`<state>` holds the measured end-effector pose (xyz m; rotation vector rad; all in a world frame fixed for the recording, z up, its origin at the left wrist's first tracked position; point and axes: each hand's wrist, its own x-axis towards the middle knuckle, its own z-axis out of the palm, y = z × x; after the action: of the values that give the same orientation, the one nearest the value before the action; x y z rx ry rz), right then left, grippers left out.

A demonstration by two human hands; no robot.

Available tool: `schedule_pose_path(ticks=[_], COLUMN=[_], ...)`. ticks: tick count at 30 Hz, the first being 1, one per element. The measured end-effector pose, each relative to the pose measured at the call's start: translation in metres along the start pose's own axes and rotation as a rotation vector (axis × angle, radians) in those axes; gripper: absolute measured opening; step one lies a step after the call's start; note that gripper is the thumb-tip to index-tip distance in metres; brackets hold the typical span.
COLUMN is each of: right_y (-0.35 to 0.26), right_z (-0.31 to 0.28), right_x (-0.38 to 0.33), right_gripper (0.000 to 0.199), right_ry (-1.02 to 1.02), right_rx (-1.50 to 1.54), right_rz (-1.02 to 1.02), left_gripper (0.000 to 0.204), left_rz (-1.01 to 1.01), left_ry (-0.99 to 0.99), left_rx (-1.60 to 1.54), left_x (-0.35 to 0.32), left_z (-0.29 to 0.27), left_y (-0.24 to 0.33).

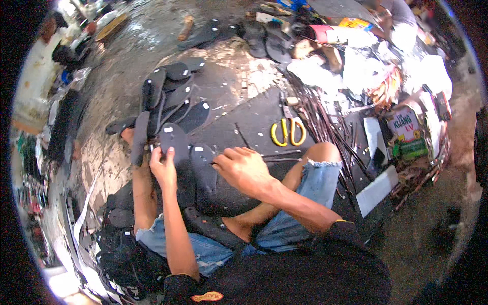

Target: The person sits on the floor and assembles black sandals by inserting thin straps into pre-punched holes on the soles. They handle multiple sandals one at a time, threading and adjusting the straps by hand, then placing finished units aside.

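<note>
A black sandal sole [175,138] with a small white label stands in front of me, and my left hand [164,168] is closed on its near left edge. Beside it, to the right, lies another black sole [204,170], also labelled. Against that sole's right edge is my right hand [245,170], curled into a fist. A thin dark tip pokes out by its fingers, but what it belongs to is hidden. Yellow-handled scissors [288,133] lie beyond my right hand. Several black sandals [179,96] with thin straps are piled farther off, to the left.
Long dark strips [325,122] spread along the right side of a dark mat [229,122]. An open printed carton [408,133] and white plastic bags [361,68] lie beyond. More sandals [265,40] sit at the far side. Another person [401,20] is at the far right.
</note>
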<state>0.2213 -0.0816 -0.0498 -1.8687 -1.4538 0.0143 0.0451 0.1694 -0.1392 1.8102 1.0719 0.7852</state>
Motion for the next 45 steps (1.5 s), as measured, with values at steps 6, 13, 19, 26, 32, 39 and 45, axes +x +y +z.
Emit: schedule_pose_path(ticks=[6,13,19,26,32,39,45], right_y=[-0.025,-0.055,-0.046,-0.053,-0.049,-0.045,-0.05], right_z=[-0.029,-0.005,0.016,0.018,0.008,0.006,0.026], right_x=[0.018,0.012,-0.007,-0.013,-0.004,-0.006,0.005], right_gripper=[0.018,0.019,0.015,0.005,0.009,0.029,0.021], right_ry=[0.029,0.021,0.186,-0.007,-0.018,-0.165,-0.002], right_rx=[0.598,0.444,0.156,0.32,0.23,0.276,0.261], right_rz=[0.472,0.328,0.166,0.339,0.197,0.042,0.132], left_gripper=[0.032,0.034,0.046,0.054,0.053,0.054,0.046], left_rz=[-0.047,-0.033,0.281,0.353,0.276,0.285,0.183], left_ry=[-0.233,-0.096,-0.016,0.04,-0.001,0.025,0.011], left_rx=[-0.296,-0.342,0.091,0.318,0.211,0.26,0.28], left_x=[-0.105,-0.14,-0.156,-0.161,-0.158,-0.16,-0.137], left_z=[0.0,-0.004,0.001,0.004,-0.001,-0.007,-0.015], left_y=[0.142,0.145,0.152,0.157,0.148,0.153,0.162])
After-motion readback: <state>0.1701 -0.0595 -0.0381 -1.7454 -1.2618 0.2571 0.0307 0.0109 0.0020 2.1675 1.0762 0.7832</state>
